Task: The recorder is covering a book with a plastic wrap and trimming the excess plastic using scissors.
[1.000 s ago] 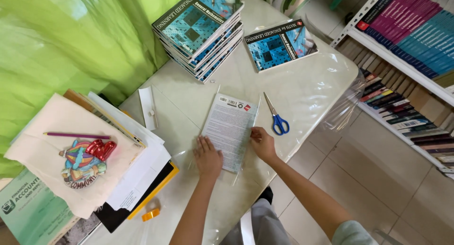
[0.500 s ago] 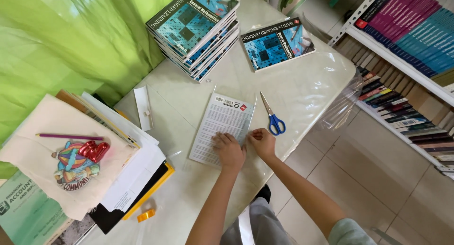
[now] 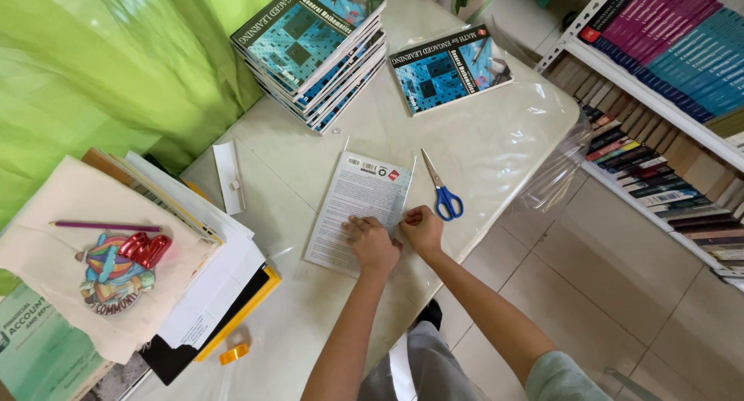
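On the bench [image 3: 480,137], left hand [image 3: 372,242] is pressing the face-down book [image 3: 358,207] flat; right hand [image 3: 422,229] is probably pinching clear plastic cover [image 3: 504,149], wrapping unfinished.

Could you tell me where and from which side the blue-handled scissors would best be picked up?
Probably by the blue handle loops, coming from the right hand's side. The scissors lie flat and closed on the table, loops toward the person and blades pointing away. The loops sit just beside the right hand, which rests at the book's edge, while the left hand presses on the book.
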